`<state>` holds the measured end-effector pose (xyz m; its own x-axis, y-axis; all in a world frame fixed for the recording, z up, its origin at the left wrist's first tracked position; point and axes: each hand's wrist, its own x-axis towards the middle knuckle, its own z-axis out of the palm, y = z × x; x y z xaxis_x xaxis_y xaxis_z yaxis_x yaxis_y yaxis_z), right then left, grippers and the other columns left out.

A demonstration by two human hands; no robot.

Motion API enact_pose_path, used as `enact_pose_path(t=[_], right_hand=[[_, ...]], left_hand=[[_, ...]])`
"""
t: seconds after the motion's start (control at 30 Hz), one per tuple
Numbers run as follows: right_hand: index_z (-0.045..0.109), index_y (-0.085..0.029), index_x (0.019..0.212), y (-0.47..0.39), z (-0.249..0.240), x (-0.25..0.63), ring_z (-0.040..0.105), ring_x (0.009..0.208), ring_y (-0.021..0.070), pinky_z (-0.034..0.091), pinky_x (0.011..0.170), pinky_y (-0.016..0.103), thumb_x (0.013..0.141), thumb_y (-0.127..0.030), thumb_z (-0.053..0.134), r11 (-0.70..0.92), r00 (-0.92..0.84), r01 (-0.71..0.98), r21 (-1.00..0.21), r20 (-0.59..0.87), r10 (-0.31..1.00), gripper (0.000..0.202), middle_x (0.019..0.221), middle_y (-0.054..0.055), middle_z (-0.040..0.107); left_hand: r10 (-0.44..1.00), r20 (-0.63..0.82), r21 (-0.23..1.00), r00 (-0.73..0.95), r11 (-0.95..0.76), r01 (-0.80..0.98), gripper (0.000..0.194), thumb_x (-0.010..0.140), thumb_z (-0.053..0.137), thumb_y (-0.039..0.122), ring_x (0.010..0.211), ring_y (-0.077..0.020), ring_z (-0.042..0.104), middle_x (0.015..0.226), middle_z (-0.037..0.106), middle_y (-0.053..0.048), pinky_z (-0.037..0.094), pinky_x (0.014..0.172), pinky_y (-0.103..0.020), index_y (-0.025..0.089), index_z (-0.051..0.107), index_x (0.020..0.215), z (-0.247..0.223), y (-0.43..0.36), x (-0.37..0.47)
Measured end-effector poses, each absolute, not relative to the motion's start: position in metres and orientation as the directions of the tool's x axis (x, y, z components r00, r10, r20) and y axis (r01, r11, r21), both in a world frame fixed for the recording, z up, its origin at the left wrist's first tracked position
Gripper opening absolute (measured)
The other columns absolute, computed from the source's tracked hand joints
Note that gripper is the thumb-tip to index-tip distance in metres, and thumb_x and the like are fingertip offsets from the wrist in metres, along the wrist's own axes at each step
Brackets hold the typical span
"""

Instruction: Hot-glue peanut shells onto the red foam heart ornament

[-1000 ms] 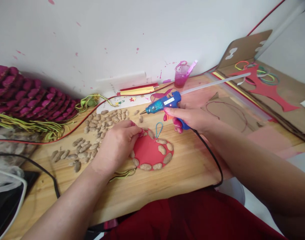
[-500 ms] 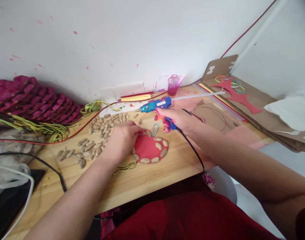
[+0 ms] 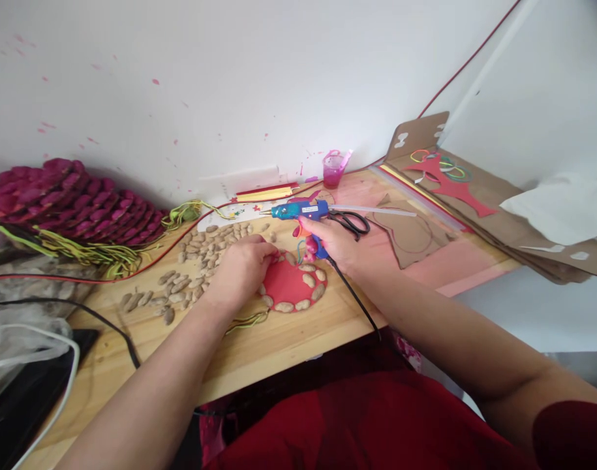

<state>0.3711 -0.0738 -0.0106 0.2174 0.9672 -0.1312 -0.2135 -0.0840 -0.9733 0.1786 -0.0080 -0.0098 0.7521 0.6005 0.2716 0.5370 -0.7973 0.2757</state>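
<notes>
Near the tabletop's (image 3: 288, 334) front edge, the left grip (image 3: 246, 266) pinches narrow at a round disc (image 3: 283, 282) rimmed with rough peanuts (image 3: 284, 307); the right grip (image 3: 334, 243) clasps a glue gun (image 3: 289, 211).

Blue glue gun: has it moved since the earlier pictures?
Yes, the glue gun moved leftward, away from the red cutout on the cardboard; its glue stick no longer overlaps that cutout.

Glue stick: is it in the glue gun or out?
In: the pale glue stick juts from the rear of the blue glue gun in the right hand, its front end out of sight.
</notes>
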Motion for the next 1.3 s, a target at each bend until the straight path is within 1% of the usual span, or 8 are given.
enact_pose_path(t=[0.53, 0.63, 0.77, 0.87, 0.97, 1.03, 1.17, 1.3], right_hand=[[0.055, -0.023, 0.069, -0.081, 0.004, 0.368, 0.05, 0.043, 0.011, 0.045, 0.043, 0.024, 0.084, -0.048, 0.077, -0.041, 0.204, -0.13, -0.991, -0.068, 0.977, 0.037, 0.049, -0.005, 0.054], [0.055, -0.023, 0.07, -0.079, 0.001, 0.369, 0.049, 0.042, 0.0114, 0.045, 0.043, 0.026, 0.081, -0.053, 0.078, -0.029, 0.212, -0.119, -0.992, -0.054, 0.976, 0.039, 0.048, -0.006, 0.052], [0.06, -0.022, 0.075, -0.074, -0.008, 0.372, 0.05, 0.043, 0.011, 0.041, 0.042, 0.024, 0.077, -0.059, 0.079, -0.028, 0.205, -0.112, -0.993, -0.05, 0.977, 0.042, 0.052, -0.005, 0.056], [0.06, -0.022, 0.07, -0.074, -0.012, 0.376, 0.051, 0.043, 0.0117, 0.041, 0.042, 0.024, 0.08, -0.061, 0.076, -0.052, 0.199, -0.123, -0.991, -0.076, 0.977, 0.044, 0.05, -0.004, 0.056], [0.057, -0.022, 0.064, -0.074, -0.014, 0.378, 0.052, 0.042, 0.0126, 0.043, 0.042, 0.025, 0.081, -0.063, 0.074, -0.086, 0.179, -0.14, -0.986, -0.11, 0.978, 0.047, 0.048, -0.003, 0.055], [0.056, -0.022, 0.064, -0.074, -0.014, 0.379, 0.052, 0.042, 0.0123, 0.042, 0.041, 0.025, 0.08, -0.064, 0.074, -0.088, 0.169, -0.152, -0.984, -0.113, 0.979, 0.049, 0.048, -0.003, 0.054], [0.057, -0.022, 0.063, -0.072, -0.013, 0.378, 0.05, 0.04, 0.0118, 0.04, 0.039, 0.024, 0.077, -0.069, 0.075, -0.074, 0.166, -0.122, -0.99, -0.094, 0.982, 0.052, 0.047, -0.003, 0.053], [0.057, -0.022, 0.064, -0.072, -0.015, 0.378, 0.051, 0.041, 0.0127, 0.042, 0.039, 0.025, 0.076, -0.069, 0.076, -0.075, 0.196, -0.122, -0.99, -0.098, 0.976, 0.051, 0.048, -0.003, 0.055]], left_hand=[[0.6, 0.282, 0.279, 0.749, -0.798, 0.534, 0.027, 0.089, 0.056, 0.011, 0.076, -0.02, 0.068, 0.086, 0.074, -0.006, 0.053, 0.072, -0.03, 0.019, 0.081, 0.088, -0.01, -0.009, 0.179], [0.598, 0.282, 0.272, 0.75, -0.8, 0.535, 0.028, 0.09, 0.054, 0.011, 0.076, -0.0197, 0.068, 0.087, 0.074, -0.006, 0.053, 0.071, -0.03, 0.019, 0.081, 0.089, -0.01, -0.01, 0.179], [0.601, 0.276, 0.278, 0.75, -0.797, 0.536, 0.027, 0.091, 0.054, 0.014, 0.077, -0.02, 0.069, 0.088, 0.074, -0.007, 0.054, 0.073, -0.031, 0.019, 0.081, 0.089, -0.01, -0.009, 0.178], [0.618, 0.282, 0.335, 0.734, -0.781, 0.528, 0.028, 0.092, 0.053, 0.017, 0.081, -0.0199, 0.071, 0.091, 0.077, -0.006, 0.056, 0.076, -0.031, 0.02, 0.081, 0.097, -0.01, -0.007, 0.174], [0.659, 0.319, 0.384, 0.681, -0.747, 0.542, 0.032, 0.092, 0.052, 0.018, 0.088, -0.0203, 0.073, 0.101, 0.079, -0.005, 0.057, 0.082, -0.032, 0.021, 0.078, 0.11, -0.01, -0.004, 0.168], [0.666, 0.349, 0.383, 0.659, -0.743, 0.548, 0.029, 0.092, 0.054, 0.019, 0.091, -0.0209, 0.072, 0.103, 0.079, -0.005, 0.057, 0.084, -0.032, 0.022, 0.078, 0.106, -0.01, -0.003, 0.165], [0.611, 0.375, 0.349, 0.698, -0.79, 0.505, 0.024, 0.091, 0.055, 0.019, 0.084, -0.0203, 0.07, 0.091, 0.075, -0.006, 0.055, 0.079, -0.031, 0.02, 0.078, 0.093, -0.013, -0.002, 0.164], [0.58, 0.347, 0.363, 0.737, -0.808, 0.464, 0.025, 0.092, 0.054, 0.018, 0.081, -0.0187, 0.068, 0.091, 0.073, -0.006, 0.054, 0.076, -0.03, 0.02, 0.079, 0.096, -0.017, -0.002, 0.167]])
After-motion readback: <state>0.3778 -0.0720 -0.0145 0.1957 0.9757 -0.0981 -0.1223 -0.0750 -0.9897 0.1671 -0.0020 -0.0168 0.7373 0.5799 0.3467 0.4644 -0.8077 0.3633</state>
